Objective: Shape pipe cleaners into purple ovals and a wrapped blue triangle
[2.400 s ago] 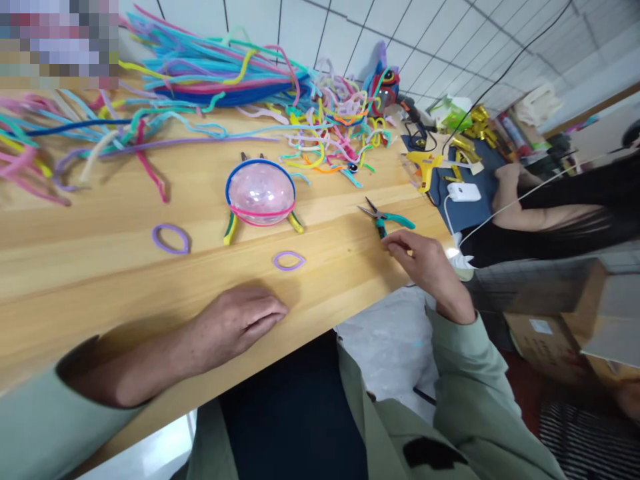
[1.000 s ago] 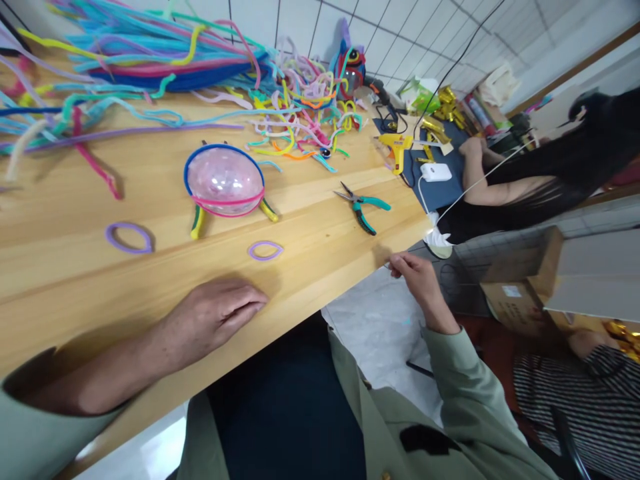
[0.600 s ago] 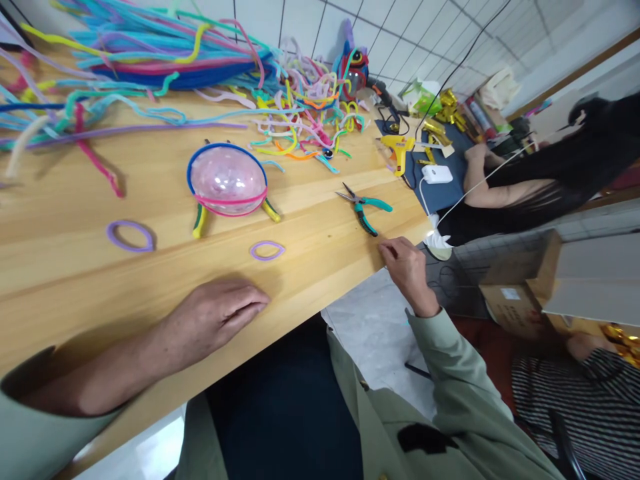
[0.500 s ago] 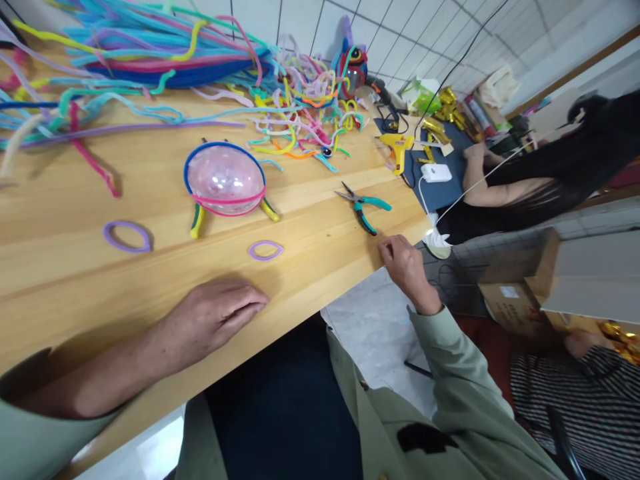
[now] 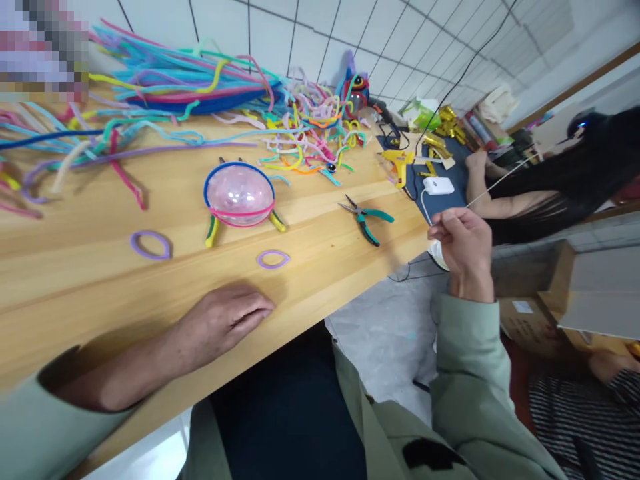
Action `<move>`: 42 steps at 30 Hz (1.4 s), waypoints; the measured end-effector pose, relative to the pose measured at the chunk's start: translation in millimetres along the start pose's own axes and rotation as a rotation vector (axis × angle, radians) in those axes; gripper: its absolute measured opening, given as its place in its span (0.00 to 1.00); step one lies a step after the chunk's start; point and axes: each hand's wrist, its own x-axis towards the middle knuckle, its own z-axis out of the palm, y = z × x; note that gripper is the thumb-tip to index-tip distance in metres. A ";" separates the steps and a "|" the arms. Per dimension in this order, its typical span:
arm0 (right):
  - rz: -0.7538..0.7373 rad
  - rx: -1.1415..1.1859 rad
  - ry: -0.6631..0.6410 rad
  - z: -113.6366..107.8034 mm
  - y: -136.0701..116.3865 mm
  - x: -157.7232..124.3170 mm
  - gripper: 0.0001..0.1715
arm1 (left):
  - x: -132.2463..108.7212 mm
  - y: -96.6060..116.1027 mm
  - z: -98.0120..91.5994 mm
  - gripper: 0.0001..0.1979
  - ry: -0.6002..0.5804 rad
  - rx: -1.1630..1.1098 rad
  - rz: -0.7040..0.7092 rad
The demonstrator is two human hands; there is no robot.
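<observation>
My left hand (image 5: 233,319) rests on the wooden table near its front edge, fingers curled and pressed together, with nothing showing in it. Just beyond it lies a small purple pipe-cleaner loop (image 5: 273,259); a larger purple loop (image 5: 150,245) is farther left. Behind them stands a clear, pinkish dome (image 5: 240,193) with blue and pink pipe-cleaner edging and yellow-green legs. My right hand (image 5: 463,243) is raised past the table's right end, fingertips pinched; whether they hold anything is unclear. Teal-handled needle-nose pliers (image 5: 367,217) lie on the table, left of that hand, jaws apart.
Pipe cleaners (image 5: 195,87) are heaped along the tiled wall, beside a tangle of offcuts (image 5: 315,133). A yellow glue gun (image 5: 400,163) and white power adapter (image 5: 439,185) with cables are at right. A co-worker's arm (image 5: 515,193) reaches there. Cardboard boxes (image 5: 530,327) stand below.
My right hand has lifted from the table edge by the pliers and moved up and right. The left hand stays on the table. The camera view has shifted slightly.
</observation>
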 end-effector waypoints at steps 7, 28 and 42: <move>-0.159 -0.025 -0.107 94.3 21.0 90.6 0.18 | 2.0 2.1 -1.9 0.17 -0.016 0.042 0.031; 0.211 0.216 -0.352 151.1 50.2 123.0 0.05 | 0.4 4.9 -0.7 0.10 -0.001 -0.081 -0.052; 0.058 0.238 -0.299 147.4 65.8 118.8 0.15 | -3.0 4.0 -0.3 0.08 -0.012 -0.122 -0.076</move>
